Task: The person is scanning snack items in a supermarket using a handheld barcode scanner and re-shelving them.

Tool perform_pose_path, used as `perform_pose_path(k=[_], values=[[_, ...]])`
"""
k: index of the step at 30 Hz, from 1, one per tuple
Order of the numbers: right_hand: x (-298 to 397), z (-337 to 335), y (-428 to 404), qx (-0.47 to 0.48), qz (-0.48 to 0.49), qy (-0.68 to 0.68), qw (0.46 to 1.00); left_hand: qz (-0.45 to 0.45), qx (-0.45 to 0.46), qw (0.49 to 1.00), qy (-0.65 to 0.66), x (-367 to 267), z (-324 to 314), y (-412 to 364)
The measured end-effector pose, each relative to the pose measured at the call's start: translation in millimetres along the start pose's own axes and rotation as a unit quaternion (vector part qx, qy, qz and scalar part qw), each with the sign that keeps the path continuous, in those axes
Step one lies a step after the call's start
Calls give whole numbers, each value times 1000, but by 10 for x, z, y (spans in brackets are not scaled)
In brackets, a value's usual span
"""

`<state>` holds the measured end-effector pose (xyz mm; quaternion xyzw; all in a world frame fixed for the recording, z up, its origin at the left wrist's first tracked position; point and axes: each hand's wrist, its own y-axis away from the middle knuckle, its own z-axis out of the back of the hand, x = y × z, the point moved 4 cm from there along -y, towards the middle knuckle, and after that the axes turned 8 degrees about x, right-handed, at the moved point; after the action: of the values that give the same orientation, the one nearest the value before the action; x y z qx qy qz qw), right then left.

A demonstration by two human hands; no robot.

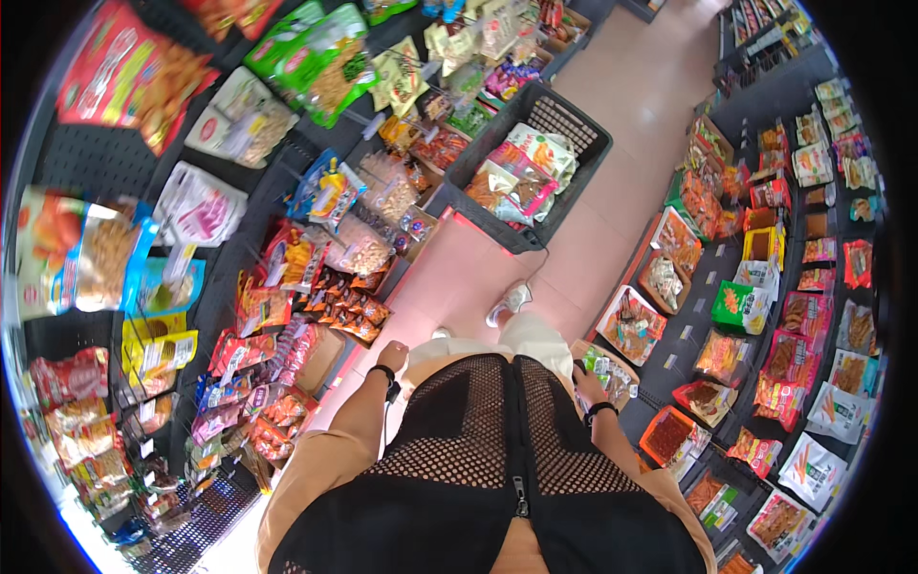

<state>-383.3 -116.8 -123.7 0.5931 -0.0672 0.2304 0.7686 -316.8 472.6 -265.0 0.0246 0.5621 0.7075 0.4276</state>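
Observation:
My left hand (392,356) hangs low at my side, near the left shelf's box of small orange-and-black packets (349,310); its fingers are partly hidden and I cannot tell whether it holds anything. On the other side, my right hand (589,386) is beside my hip, close to a cardboard box of small green packets (606,369). Something dark shows at its fingers, too small to name. Ahead on the floor stands a black plastic shopping basket (574,115) with several snack packets (534,161) inside.
Shelves of hanging snack bags (93,251) line the left of the aisle. The right shelves hold trays and packets, including a green box (742,307). Pinkish floor tiles (609,151) run between them. A thin cord (543,265) lies by the basket and my shoe.

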Motion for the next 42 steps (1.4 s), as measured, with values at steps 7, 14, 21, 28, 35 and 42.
perform_pose_path(k=[7, 14, 21, 28, 35, 42], values=[[33, 332, -338, -23, 46, -19, 998, -64, -47, 993, -84, -1120, 228, -552], [456, 635, -698, 59, 23, -160, 985, -198, -161, 966, -44, -2894, 717, -458], [759, 1115, -898, -18, 70, -217, 974, -281, -177, 926, -177, -3653, 736, -305], [594, 728, -450, -35, 36, -232, 971, -332, -112, 892, -284, -4163, 684, -563], [158, -95, 518, 16, -132, -255, 958, -281, -90, 901, -318, -4002, 353, -1269], [691, -394, 1408, -57, -129, -233, 962, -31, 110, 925, -362, -3875, 129, -1762]])
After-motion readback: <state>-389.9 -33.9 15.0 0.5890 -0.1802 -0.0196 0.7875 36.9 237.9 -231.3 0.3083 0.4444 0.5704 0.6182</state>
